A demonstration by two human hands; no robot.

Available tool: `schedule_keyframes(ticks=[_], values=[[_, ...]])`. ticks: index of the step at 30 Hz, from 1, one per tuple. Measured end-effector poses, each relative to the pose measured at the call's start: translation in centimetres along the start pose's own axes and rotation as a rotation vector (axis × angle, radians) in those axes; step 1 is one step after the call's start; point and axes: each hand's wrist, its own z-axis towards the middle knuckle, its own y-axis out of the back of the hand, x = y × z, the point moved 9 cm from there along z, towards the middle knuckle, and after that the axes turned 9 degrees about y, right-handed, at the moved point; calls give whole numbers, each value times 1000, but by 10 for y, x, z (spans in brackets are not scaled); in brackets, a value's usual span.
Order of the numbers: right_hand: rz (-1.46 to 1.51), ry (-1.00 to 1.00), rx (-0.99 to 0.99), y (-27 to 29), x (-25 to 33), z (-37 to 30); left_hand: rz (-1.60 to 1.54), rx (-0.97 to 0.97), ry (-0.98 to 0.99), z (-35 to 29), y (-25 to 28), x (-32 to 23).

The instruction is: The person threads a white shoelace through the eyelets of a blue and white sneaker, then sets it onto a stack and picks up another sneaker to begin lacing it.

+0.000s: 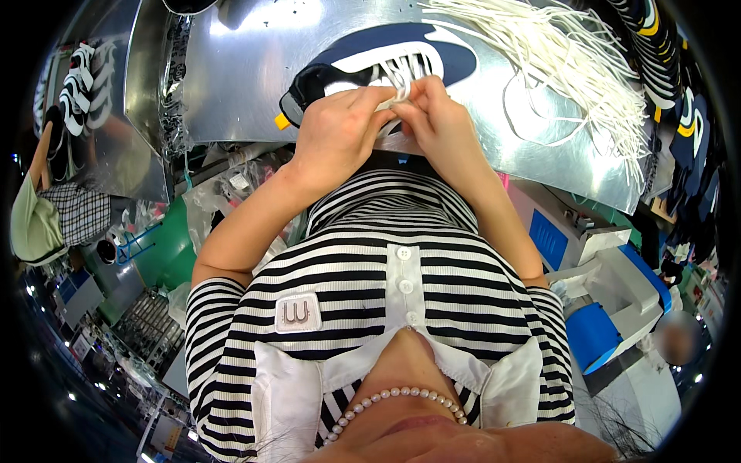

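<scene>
A navy and white shoe upper lies on the metal table in front of me, its toe end to the right and a yellow tab showing at its left end. White shoelaces run through its eyelets. My left hand and my right hand meet at the upper's near side, both closed with fingertips pinching the lace. The lace stands up in a loose bunch between them. Exactly which strand each hand grips is partly hidden by the fingers.
A large pile of loose white laces covers the table's right side. Navy uppers hang in a row at the far right. A blue and white machine stands right of me. At left, black and white shoe parts lie near another person's arm.
</scene>
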Motion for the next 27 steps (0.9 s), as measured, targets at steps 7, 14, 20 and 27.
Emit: schedule_keyframes(ticks=[7,14,20,27], values=[[204,154,-265,65,-1,5,-86,225,230,2,-14,14],[-314,317,-491,55,-4,20,264,430,165,-2,-7,16],[-102,233,-364,55,-7,21,167,171,25,-6,9,5],[191,123,-495,63,-28,11,-355,-431,281,-92,13,53]])
